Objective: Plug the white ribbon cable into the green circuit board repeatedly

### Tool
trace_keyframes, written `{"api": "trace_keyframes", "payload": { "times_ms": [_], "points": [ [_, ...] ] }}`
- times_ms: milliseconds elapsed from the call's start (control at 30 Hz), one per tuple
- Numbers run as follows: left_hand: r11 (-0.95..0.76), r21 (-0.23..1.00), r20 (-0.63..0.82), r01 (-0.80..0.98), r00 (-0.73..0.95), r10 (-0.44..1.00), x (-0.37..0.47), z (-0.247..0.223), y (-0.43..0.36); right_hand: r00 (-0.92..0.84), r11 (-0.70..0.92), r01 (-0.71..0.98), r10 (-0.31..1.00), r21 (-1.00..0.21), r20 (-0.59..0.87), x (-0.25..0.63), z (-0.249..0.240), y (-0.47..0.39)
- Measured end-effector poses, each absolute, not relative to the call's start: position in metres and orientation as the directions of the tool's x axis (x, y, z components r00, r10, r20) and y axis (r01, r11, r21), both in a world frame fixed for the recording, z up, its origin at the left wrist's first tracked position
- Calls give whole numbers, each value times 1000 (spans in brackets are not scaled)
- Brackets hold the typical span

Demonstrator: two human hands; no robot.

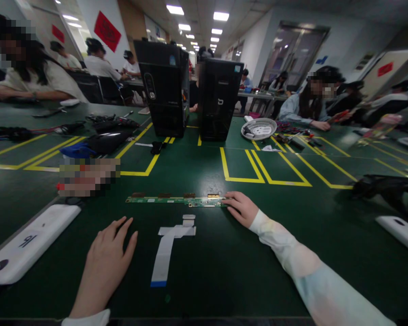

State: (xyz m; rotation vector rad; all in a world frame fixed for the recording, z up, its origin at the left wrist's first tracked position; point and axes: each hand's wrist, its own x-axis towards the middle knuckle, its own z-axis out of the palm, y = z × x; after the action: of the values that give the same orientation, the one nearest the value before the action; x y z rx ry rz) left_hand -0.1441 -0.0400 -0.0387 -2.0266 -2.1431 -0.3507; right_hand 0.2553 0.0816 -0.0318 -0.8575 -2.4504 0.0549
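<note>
A long, narrow green circuit board (170, 200) lies crosswise on the dark green table, with several brownish tabs along its far edge. My right hand (241, 208) rests at its right end, fingers stretched out and apart, the fingertips touching the board. My left hand (110, 249) hovers over or lies on the table, I cannot tell which, with its fingers spread and nothing in them. Between the hands and nearer to me is a white flat ribbon cable (163, 258) with a blue end. Across its far end lies a shorter white strip (182, 232), near a small white connector piece (189, 219).
Two black computer towers (163, 90) stand at the back. A white power bank-like device (30, 244) lies left, another white device (399, 233) right. Beyond are a white basket (270, 129), dark cables (13, 132) and yellow tape outlines (245, 180). Other people sit around.
</note>
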Motion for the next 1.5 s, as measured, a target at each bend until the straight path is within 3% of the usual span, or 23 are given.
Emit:
{"api": "trace_keyframes", "payload": {
  "times_ms": [233, 367, 500, 633, 900, 1333, 1500],
  "points": [
    [46, 63, 277, 997, -62, 959, -147, -40, -38, -697, 792, 587, 599, -166, 395, 245, -34, 66],
    [-52, 168, 320, 984, -4, 948, -143, -39, -38, -694, 785, 595, 609, -171, 384, 247, -38, 68],
    [-254, 265, 285, 930, 176, 942, -124, -24, -40, -705, 783, 597, 616, -175, 352, 249, -35, 68],
    [-519, 238, 193, 821, 483, 854, -93, 2, -36, -707, 778, 607, 621, -161, 337, 248, -32, 68],
    [-640, 245, 66, 728, 647, 760, -53, 7, -16, -708, 772, 616, 630, -157, 321, 249, -34, 67],
    [-681, 212, 190, 701, 654, 732, 6, 2, 7, -705, 764, 617, 643, -187, 301, 247, -29, 62],
    [-663, 268, 182, 699, 639, 748, 3, 0, 3, -694, 756, 623, 652, -201, 305, 247, -31, 61]
  ]
}}
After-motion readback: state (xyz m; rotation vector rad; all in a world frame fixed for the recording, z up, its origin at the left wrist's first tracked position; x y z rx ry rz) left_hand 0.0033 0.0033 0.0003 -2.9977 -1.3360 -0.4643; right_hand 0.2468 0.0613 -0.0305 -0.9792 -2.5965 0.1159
